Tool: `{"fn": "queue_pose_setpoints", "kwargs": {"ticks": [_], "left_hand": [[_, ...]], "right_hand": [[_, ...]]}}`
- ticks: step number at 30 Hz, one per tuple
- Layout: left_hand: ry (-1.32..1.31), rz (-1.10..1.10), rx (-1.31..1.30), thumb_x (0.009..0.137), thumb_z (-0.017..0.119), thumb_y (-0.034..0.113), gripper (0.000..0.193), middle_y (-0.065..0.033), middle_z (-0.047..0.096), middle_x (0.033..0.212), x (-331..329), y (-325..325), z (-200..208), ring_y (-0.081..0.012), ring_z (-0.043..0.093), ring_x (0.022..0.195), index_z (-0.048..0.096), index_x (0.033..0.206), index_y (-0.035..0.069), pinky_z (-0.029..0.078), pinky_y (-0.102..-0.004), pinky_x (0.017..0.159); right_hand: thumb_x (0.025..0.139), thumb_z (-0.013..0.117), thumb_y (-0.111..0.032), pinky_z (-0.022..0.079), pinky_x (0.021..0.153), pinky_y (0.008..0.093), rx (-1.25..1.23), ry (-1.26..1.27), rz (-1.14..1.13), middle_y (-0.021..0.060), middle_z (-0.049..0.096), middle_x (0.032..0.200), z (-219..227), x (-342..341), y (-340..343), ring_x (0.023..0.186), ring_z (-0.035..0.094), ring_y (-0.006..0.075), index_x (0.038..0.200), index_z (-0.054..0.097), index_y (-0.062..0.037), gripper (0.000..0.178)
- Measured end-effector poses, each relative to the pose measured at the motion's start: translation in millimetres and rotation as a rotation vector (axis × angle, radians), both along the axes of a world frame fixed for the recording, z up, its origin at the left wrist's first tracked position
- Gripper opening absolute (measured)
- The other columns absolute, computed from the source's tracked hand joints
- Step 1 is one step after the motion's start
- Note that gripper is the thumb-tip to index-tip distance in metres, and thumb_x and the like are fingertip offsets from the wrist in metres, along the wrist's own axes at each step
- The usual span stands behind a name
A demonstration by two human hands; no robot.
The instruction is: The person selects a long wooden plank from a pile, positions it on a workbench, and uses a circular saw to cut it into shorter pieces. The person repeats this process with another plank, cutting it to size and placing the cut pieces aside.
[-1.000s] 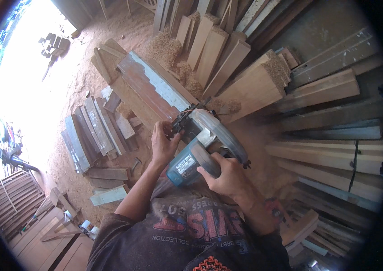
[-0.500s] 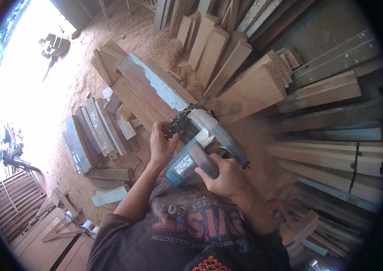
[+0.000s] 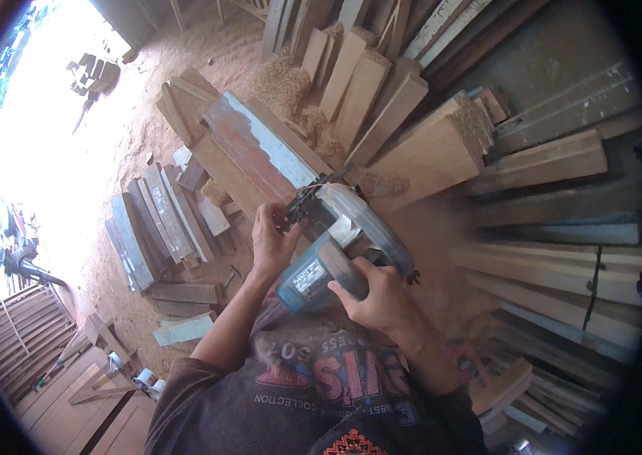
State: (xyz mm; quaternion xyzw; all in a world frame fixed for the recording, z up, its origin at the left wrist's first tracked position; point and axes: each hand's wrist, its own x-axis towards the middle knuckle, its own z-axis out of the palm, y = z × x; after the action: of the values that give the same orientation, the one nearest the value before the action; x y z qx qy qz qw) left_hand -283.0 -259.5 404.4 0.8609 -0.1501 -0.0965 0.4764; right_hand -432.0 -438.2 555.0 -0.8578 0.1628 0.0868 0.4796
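Observation:
A teal circular saw (image 3: pixel 307 282) with a pale grey blade guard (image 3: pixel 363 216) sits at the near end of a long board (image 3: pixel 249 144), which has worn white and reddish-brown paint. My right hand (image 3: pixel 378 294) is wrapped round the saw's rear handle. At the front left of the saw, my left hand (image 3: pixel 269 239) has its fingers curled against the dark metal base and edge guide (image 3: pixel 306 203). The blade itself is hidden, as are some of my left fingertips.
Cut boards (image 3: pixel 158 220) lie in a pile on the sawdust-covered floor at left, near a hammer (image 3: pixel 231 276). Stacked planks (image 3: pixel 552 163) crowd the right side, and upright timber blocks (image 3: pixel 351 95) stand at the far side. Dust hangs right of the saw.
The saw and both hands have advanced slightly along the board, away from me and to the left. Both grips look the same.

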Motion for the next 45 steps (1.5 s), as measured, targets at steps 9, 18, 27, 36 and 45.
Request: {"fn": "queue_pose_setpoints", "kwargs": {"ticks": [9,18,27,36,45], "left_hand": [[0.051,0.018,-0.002,0.088,0.089,0.018,0.049,-0.0129,0.063,0.107,2,0,10,-0.0243,0.067,0.092,0.057,0.121,0.003,0.057,-0.0408,0.08],[0.068,0.037,0.01,0.087,0.09,0.019,0.05,-0.0132,0.064,0.108,2,-1,9,-0.025,0.068,0.093,0.058,0.121,0.002,0.057,-0.0416,0.084],[0.077,0.047,0.011,0.087,0.091,0.019,0.049,-0.0121,0.067,0.108,5,-1,17,-0.0239,0.069,0.092,0.06,0.121,0.003,0.057,-0.0412,0.083],[0.037,0.044,-0.01,0.086,0.091,0.019,0.048,-0.011,0.065,0.106,4,-2,19,-0.0225,0.068,0.088,0.06,0.119,0.003,0.057,-0.0403,0.08],[0.054,0.033,0.007,0.088,0.089,0.018,0.049,-0.014,0.063,0.112,5,-1,27,-0.0246,0.069,0.091,0.058,0.122,0.002,0.058,-0.041,0.079]], "right_hand": [[0.092,0.086,-0.022,0.062,0.07,0.0447,-0.032,-0.004,-0.032,0.0242,0.076,0.081,5,2,3,0.079,0.08,0.0396,0.099,0.071,-0.0005,0.028],[0.092,0.086,-0.022,0.061,0.07,0.0438,-0.025,-0.024,-0.047,0.0235,0.076,0.081,2,0,4,0.079,0.08,0.0383,0.1,0.071,-0.0002,0.027],[0.093,0.084,-0.022,0.064,0.076,0.0526,0.022,-0.04,-0.039,0.0285,0.077,0.088,11,4,5,0.088,0.079,0.0462,0.104,0.069,-0.0001,0.029],[0.092,0.087,-0.023,0.06,0.068,0.0436,-0.022,-0.16,-0.068,0.0236,0.074,0.08,5,1,6,0.077,0.079,0.039,0.098,0.071,-0.001,0.028],[0.091,0.086,-0.023,0.063,0.069,0.0514,-0.024,-0.203,-0.029,0.0268,0.074,0.079,5,1,6,0.078,0.077,0.0458,0.1,0.067,-0.0009,0.03]]}}
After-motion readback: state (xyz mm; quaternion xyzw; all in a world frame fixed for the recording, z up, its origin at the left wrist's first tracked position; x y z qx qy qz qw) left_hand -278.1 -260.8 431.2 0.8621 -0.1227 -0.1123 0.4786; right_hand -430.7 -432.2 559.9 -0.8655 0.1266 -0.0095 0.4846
